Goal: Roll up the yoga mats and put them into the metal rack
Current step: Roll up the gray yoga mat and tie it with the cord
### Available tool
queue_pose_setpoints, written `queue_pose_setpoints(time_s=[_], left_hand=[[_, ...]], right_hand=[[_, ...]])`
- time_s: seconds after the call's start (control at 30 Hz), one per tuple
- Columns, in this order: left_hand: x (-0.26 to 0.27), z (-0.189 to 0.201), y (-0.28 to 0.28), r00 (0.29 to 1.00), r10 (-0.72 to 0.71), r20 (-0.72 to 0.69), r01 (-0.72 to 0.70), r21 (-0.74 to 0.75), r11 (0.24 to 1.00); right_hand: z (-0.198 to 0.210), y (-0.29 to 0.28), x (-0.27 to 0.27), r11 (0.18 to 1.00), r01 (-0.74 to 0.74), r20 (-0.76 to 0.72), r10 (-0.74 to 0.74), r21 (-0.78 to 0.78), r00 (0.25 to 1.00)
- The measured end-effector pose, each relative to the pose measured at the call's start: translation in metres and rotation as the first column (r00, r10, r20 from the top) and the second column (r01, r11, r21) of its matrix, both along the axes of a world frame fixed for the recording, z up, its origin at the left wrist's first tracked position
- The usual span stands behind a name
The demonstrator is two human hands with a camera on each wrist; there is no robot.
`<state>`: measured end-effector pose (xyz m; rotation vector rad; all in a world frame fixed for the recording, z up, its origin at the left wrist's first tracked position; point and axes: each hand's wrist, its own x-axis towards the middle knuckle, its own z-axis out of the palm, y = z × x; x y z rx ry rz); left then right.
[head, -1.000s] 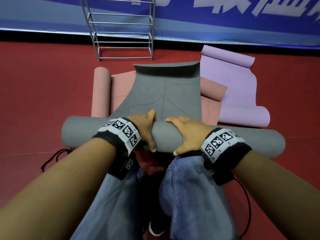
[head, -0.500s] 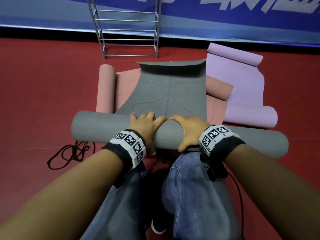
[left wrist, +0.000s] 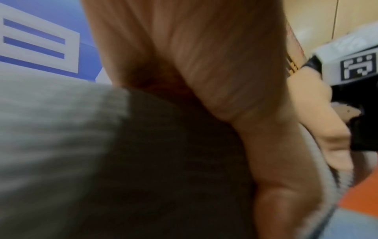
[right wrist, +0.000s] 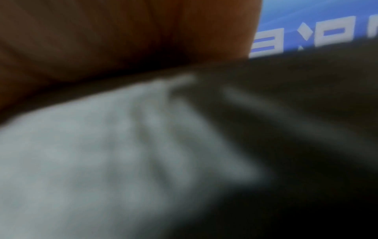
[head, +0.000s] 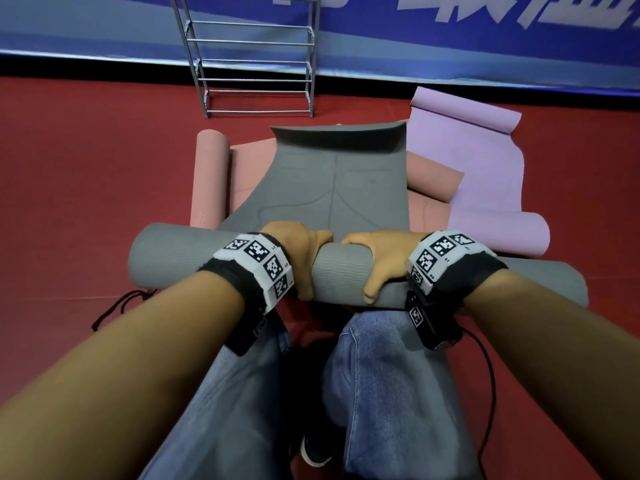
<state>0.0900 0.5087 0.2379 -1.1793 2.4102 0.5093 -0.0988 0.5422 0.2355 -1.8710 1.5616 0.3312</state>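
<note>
Head view: both your hands sit side by side on the middle of the grey ribbed foam yoga mat [head: 332, 188], whose rolled part lies crosswise on the red floor [head: 69, 188] in front of your knees.
Left hand [head: 299, 251]: curled over the roll, thumb on the near side, gripping it.
Right hand [head: 381, 258]: likewise wrapped over the roll.
Risk, skew: your grip is central only, so the free ends could lag and the roll may cone or telescope.
Risk, snag: the flat grey tail overlies the salmon-pink mat [head: 211, 178]; it may drag that along.
Risk, spring-back: easing off could let the foam unwind.
Count, mats: three — one grey, one pink, one lilac mat [head: 485, 161].
Count, rack: one silver metal rack [head: 252, 60], against the blue banner [head: 485, 46], no mat on the shelves in view.
</note>
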Motion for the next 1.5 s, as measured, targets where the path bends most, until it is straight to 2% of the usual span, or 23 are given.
queue_pose_setpoints(time_s=[0.07, 0.13, 0.2, 0.3, 0.4, 0.5, 0.63, 0.73, 0.8, 0.87, 0.93, 1.03, 1.13, 1.37, 1.5], left_hand=[[-0.001, 0.008, -0.007, 1.000, 0.017, -0.015, -0.015, 0.134, 0.991], [-0.002, 0.011, -0.008, 0.999, 0.042, -0.029, -0.035, 0.197, 0.980], [-0.003, 0.009, -0.005, 0.997, 0.069, -0.039, -0.058, 0.232, 0.971], [-0.003, 0.007, -0.004, 0.994, 0.101, -0.050, -0.085, 0.247, 0.965], [-0.001, 0.004, -0.010, 0.983, 0.159, -0.091, -0.124, 0.302, 0.945], [-0.001, -0.003, -0.017, 0.983, 0.164, -0.078, -0.117, 0.422, 0.899], [0.001, -0.010, -0.012, 0.977, 0.193, -0.093, -0.152, 0.333, 0.930], [0.002, -0.011, -0.001, 0.994, 0.086, -0.061, -0.081, 0.092, 0.992], [0.001, -0.010, 0.011, 0.999, 0.050, 0.012, -0.049, -0.069, 0.996], [0.000, -0.013, 0.023, 0.997, 0.036, 0.074, -0.025, -0.144, 0.989], [0.001, -0.017, 0.027, 0.996, 0.043, 0.073, -0.029, -0.176, 0.984], [0.002, -0.020, 0.022, 0.997, 0.070, 0.031, -0.064, -0.174, 0.983], [-0.001, -0.018, 0.014, 0.995, 0.092, 0.038, -0.086, -0.127, 0.988], [-0.004, -0.017, -0.018, 0.991, 0.135, -0.004, -0.133, 0.122, 0.984], [-0.003, -0.021, -0.020, 0.992, 0.123, 0.001, -0.123, 0.117, 0.985]], right_hand=[[0.004, -0.001, -0.005, 0.994, 0.024, 0.063, -0.030, 0.105, 0.998], [0.005, 0.002, -0.006, 0.988, 0.048, 0.111, -0.065, 0.148, 0.992], [0.003, 0.007, -0.005, 0.990, 0.056, 0.113, -0.071, 0.125, 0.991], [0.002, 0.015, -0.003, 0.999, 0.035, 0.086, -0.036, 0.008, 0.996], [-0.001, 0.024, 0.002, 0.985, -0.083, -0.072, 0.073, -0.152, 0.995], [-0.008, 0.033, 0.012, 0.959, -0.143, -0.243, 0.082, -0.245, 0.967], [-0.017, 0.034, 0.014, 0.955, -0.102, -0.241, 0.034, -0.279, 0.970], [-0.020, 0.032, 0.012, 0.950, -0.085, -0.212, 0.021, -0.299, 0.977], [-0.021, 0.028, 0.010, 0.953, -0.068, -0.181, 0.014, -0.297, 0.983], [-0.020, 0.021, 0.008, 0.963, -0.049, -0.127, 0.016, -0.264, 0.992], [-0.018, 0.013, 0.007, 0.976, -0.039, -0.082, 0.022, -0.215, 0.996], [-0.018, 0.009, 0.007, 0.981, -0.031, -0.074, 0.017, -0.192, 0.997], [-0.022, 0.012, 0.009, 0.963, -0.043, -0.113, 0.012, -0.267, 0.993], [-0.031, 0.023, 0.010, 0.941, -0.090, -0.247, 0.007, -0.325, 0.969], [-0.034, 0.019, 0.012, 0.936, -0.079, -0.265, -0.016, -0.343, 0.964]])
